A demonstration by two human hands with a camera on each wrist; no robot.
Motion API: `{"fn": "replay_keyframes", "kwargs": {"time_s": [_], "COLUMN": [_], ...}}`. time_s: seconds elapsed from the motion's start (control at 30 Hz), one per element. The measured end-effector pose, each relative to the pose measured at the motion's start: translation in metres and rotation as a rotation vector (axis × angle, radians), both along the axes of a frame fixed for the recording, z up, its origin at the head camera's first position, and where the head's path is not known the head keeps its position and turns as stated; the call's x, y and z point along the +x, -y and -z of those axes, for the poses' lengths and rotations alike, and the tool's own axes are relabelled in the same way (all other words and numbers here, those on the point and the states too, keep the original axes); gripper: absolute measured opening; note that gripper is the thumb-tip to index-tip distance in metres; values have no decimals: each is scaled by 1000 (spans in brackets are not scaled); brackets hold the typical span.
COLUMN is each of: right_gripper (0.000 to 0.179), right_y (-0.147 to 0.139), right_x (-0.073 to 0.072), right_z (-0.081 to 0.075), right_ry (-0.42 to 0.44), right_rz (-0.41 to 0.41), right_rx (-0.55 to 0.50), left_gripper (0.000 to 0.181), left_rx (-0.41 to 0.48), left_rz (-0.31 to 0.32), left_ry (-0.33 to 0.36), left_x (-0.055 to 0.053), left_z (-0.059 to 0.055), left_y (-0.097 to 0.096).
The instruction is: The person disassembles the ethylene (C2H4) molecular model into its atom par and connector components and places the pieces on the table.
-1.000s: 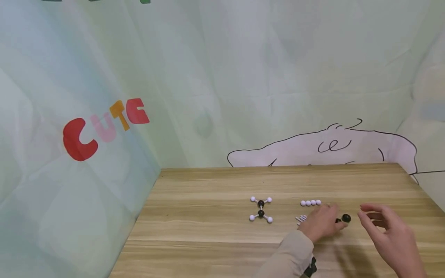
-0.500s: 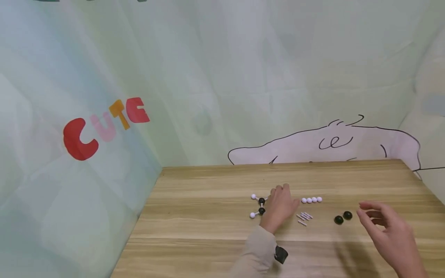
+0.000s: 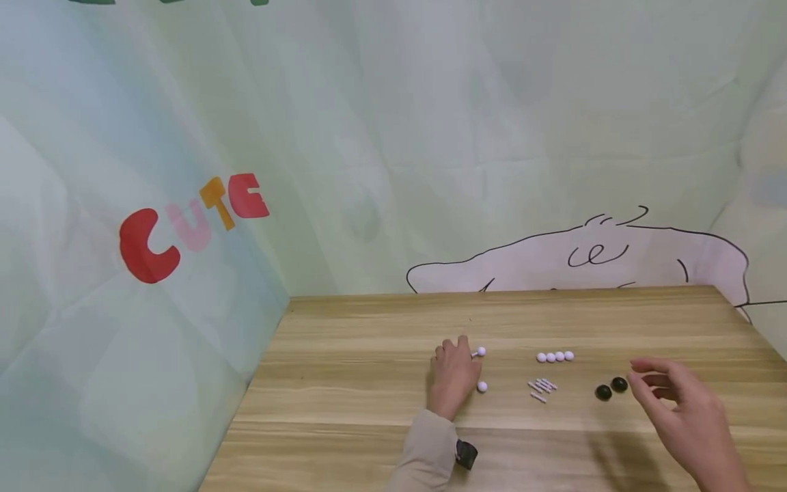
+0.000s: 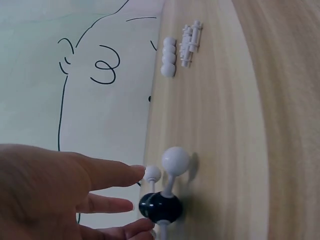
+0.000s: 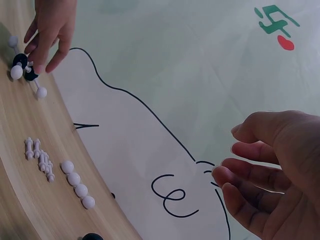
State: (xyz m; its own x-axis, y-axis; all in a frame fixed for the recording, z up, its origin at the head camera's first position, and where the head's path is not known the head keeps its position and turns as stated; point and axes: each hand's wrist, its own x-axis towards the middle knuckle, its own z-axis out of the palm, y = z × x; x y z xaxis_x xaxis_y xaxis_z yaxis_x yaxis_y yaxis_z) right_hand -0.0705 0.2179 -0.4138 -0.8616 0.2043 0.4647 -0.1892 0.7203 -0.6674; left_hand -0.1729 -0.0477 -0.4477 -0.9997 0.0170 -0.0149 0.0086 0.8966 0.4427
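My left hand [image 3: 453, 376] is over a ball-and-stick molecular model [image 4: 167, 207], with black balls in its middle and white balls on sticks. In the head view the hand covers most of the model, leaving two white balls showing on its right. The left wrist view has the fingers extended close beside the black balls; whether they touch cannot be told. My right hand [image 3: 688, 410] hovers at the right, fingers loosely bent and holding nothing. Close to its fingertips lie two loose black balls [image 3: 611, 388].
Between the hands, a row of white balls [image 3: 555, 357] lies on the wooden table [image 3: 344, 396]. Nearer me is a small cluster of white connector sticks [image 3: 542, 388]. A printed curtain [image 3: 369, 137] hangs behind the table and along its left side.
My left hand has moved left, from beside the loose black balls, past the sticks, to over the model. The right hand has stayed almost still.
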Motion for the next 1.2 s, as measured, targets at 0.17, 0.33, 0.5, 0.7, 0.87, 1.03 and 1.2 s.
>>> {"fn": "replay_keyframes", "kwargs": {"time_s": [0.17, 0.33, 0.5, 0.7, 0.87, 1.03, 1.2], "right_gripper": [19, 18, 18, 19, 20, 18, 20], "right_y": [2, 2, 5, 10, 14, 20, 32], "right_x": [0, -1, -2, -2, -4, -8, -11], "right_z": [2, 4, 5, 4, 2, 2, 3], "right_ry": [7, 14, 14, 24, -3, -62, -76], "right_rz": [1, 0, -10, -16, -25, -71, -142], "right_rx": [-3, -2, 2, 7, 11, 1, -8], "left_gripper": [28, 27, 32, 35, 35, 36, 38], "left_rx": [24, 33, 100, 263, 422, 508, 527], "left_rz": [23, 67, 89, 132, 214, 304, 424], "left_ry": [20, -11, -19, 8, 63, 110, 118], "left_x": [0, -2, -7, -9, -2, 9, 24], "left_z": [9, 18, 26, 26, 12, -4, -19], "left_y": [5, 10, 15, 21, 22, 23, 23]}}
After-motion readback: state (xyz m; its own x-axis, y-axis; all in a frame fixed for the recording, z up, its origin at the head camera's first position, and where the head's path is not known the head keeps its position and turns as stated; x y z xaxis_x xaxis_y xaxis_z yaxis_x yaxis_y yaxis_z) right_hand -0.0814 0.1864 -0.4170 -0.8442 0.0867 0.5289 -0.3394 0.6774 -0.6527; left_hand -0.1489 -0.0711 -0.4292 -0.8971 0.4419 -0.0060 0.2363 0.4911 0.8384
